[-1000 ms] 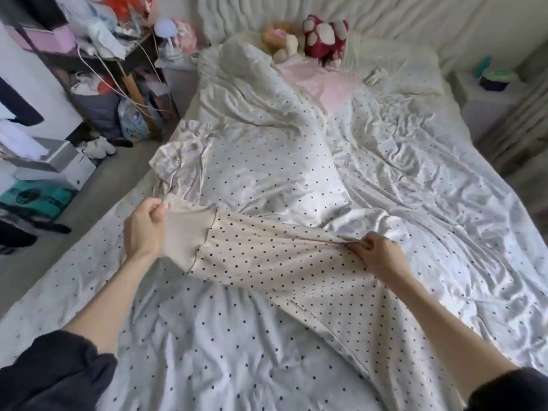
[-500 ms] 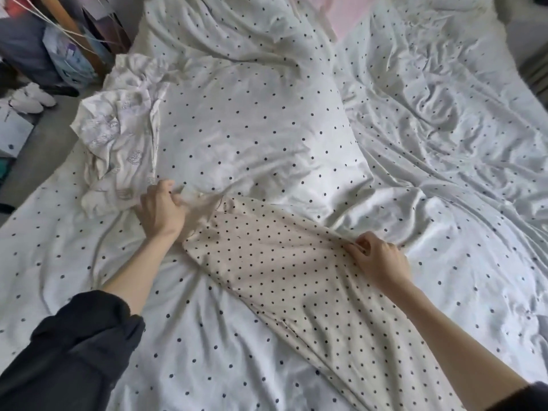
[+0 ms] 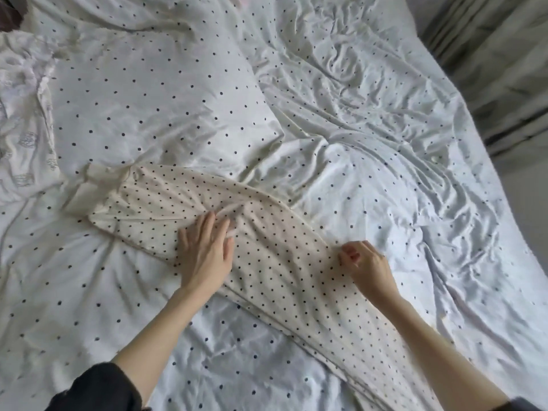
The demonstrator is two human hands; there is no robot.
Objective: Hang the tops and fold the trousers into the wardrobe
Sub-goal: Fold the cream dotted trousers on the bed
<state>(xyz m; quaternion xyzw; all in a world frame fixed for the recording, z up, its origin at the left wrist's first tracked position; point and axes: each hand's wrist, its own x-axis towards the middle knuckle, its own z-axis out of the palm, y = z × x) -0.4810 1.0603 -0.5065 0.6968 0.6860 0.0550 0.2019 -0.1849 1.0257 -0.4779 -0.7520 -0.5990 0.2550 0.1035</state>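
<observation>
Cream dotted trousers (image 3: 267, 250) now lie flat on the bed (image 3: 385, 143); left hand (image 3: 204, 256), moved from the cuff at ten o'clock, presses flat while right hand (image 3: 367, 268) pinches the edge, ready for folding.

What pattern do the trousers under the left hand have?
Cream with small dark polka dots; the trousers and their plain cream cuff show best in the head view.

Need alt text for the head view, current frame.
A person's left hand presses flat on cream black-dotted trousers spread across a rumpled white polka-dot duvet, while the right hand pinches their edge. A crumpled white patterned garment lies at far left.
</observation>
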